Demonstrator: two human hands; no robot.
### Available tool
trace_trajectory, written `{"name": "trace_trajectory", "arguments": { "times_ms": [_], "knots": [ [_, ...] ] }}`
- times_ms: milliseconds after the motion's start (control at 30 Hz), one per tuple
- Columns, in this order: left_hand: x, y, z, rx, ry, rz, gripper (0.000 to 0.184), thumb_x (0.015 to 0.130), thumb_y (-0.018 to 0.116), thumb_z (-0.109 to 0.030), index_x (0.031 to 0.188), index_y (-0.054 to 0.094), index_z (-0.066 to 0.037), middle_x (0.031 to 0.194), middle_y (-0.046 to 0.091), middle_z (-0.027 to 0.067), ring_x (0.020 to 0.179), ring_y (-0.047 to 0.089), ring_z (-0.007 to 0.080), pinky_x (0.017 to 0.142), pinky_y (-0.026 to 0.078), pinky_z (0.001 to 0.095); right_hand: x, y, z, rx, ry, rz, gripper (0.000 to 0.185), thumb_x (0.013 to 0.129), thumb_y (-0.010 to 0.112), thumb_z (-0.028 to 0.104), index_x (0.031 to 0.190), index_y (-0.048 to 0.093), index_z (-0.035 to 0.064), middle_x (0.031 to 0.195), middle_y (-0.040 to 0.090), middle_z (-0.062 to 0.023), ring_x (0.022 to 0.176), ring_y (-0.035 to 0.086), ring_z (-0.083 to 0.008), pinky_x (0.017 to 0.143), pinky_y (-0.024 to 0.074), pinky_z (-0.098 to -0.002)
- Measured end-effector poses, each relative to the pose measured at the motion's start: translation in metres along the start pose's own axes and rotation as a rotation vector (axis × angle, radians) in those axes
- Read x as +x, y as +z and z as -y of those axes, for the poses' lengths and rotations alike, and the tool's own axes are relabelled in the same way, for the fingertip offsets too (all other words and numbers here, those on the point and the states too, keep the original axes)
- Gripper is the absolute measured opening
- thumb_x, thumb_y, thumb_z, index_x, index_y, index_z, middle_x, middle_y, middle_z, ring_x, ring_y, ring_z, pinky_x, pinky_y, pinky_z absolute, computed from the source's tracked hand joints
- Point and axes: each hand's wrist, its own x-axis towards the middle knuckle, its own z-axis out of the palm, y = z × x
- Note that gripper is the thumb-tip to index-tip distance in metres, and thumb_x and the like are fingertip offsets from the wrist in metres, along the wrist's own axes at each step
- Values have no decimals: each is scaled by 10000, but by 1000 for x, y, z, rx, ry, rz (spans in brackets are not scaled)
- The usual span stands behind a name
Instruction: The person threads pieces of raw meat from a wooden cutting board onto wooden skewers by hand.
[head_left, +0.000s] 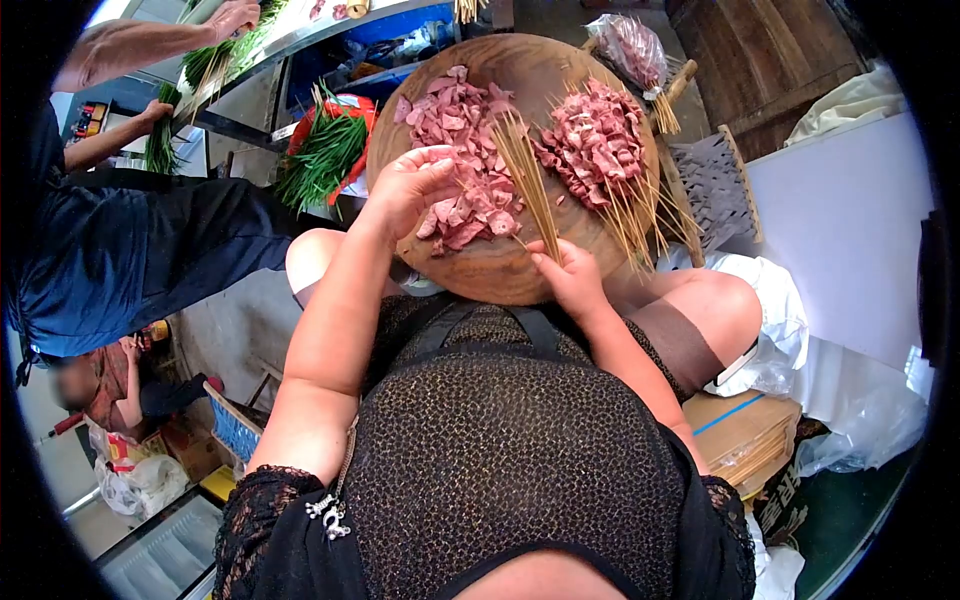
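A round wooden board (575, 58) lies before me. Sliced raw meat (455, 125) is heaped on its left half, and skewered meat (597, 140) is piled on its right, sticks pointing toward me. Between them bare bamboo sticks (522, 170) slant up from my right hand (572, 278), whose fingers are closed round their lower ends; a thin skewer also reaches leftward from it. Over the left edge of the loose meat is my left hand (412, 188), thumb and forefinger pinched together; what lies between them is too small to tell.
A co-worker's arm (140, 50) reaches over a table with green vegetables at upper left. Chives in a red bag (325, 150) stand left of the board. Bagged skewers (630, 50) lie beyond it. Another person (110, 385) sits at lower left. A cardboard stack (745, 435) is at my right.
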Motion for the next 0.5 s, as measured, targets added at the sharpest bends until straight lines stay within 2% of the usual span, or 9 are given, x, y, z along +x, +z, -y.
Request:
{"name": "trace_trajectory", "arguments": {
  "times_ms": [267, 400, 433, 500],
  "knots": [
    [1, 10, 13, 3, 39, 53, 291, 835, 590, -111, 1108, 508, -50, 964, 606, 69, 889, 597, 162, 766, 510, 315, 0, 2, -1, 57, 27, -7, 165, 835, 571, 107, 972, 591, 16, 752, 553, 28, 688, 503, -59, 646, 419, -208],
    [1, 17, 14, 56, -8, 52, 325, 838, 582, -93, 1143, 477, -50, 971, 602, 84, 897, 597, 174, 758, 509, 294, -1, 4, 5, 108, 65, -7, 179, 840, 573, 118, 989, 589, 19, 753, 566, 18, 675, 516, -60, 640, 419, -201],
    [5, 15, 16, 73, 31, 79, 317, 851, 569, -126, 1143, 476, -48, 983, 600, 90, 918, 591, 185, 779, 500, 305, 0, 4, 4, 107, 65, -7, 179, 840, 573, 118, 989, 589, 19, 753, 566, 18, 675, 516, -60, 640, 419, -201],
    [4, 18, 18, 85, 66, 107, 313, 863, 557, -158, 1144, 476, -46, 996, 598, 97, 939, 586, 197, 801, 492, 316, 2, 4, 3, 281, 145, 10, 191, 844, 574, 127, 1004, 588, 24, 749, 571, 15, 646, 507, -47, 605, 413, -190]
  ]
}}
